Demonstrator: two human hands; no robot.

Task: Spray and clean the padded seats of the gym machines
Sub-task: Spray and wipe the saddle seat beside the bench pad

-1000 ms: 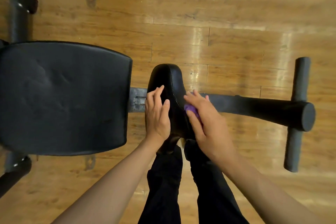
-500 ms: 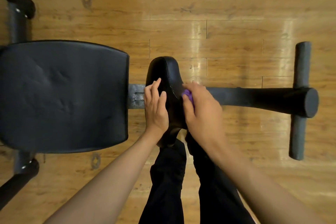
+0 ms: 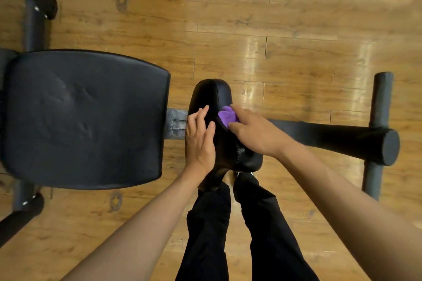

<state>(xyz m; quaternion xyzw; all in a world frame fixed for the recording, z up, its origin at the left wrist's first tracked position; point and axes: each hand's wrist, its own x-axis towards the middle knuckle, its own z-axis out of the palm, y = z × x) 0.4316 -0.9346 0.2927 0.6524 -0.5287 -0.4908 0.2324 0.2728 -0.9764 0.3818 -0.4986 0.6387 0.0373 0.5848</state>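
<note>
Between the two hands stands the small black pad [image 3: 212, 91], set on edge, its ridge seam running away from the person. The left hand [image 3: 201, 139] lies flat against the pad's left face, fingers straight and close together, bracing it; it has barely moved over the last second. The right hand [image 3: 255, 134] is on the other face and pinches a purple cloth [image 3: 226, 116] between thumb and forefinger, pressing it to the pad just beside the seam.

What has changed is the cloth's place. A second ago it was lower on the right face, mostly hidden under the fingers. Half a second ago it had climbed towards the far end. Now it bulges out ahead of the fingertips, right up at the ridge. That reads as a wiping stroke travelling away from the body and upward. By my judgement the right face is largely covered, while the rounded far tip beyond both hands and the face under the left palm are still to do.

Outward to the left of the left hand lies the big padded seat [image 3: 86, 118], well apart from the cloth, dimpled, with no hand on it. To the right of the right hand the black frame bar [image 3: 331, 134] runs out to a cross foot [image 3: 379, 121] on the wooden floor [image 3: 274, 18]. Nothing to spray with is in view.
</note>
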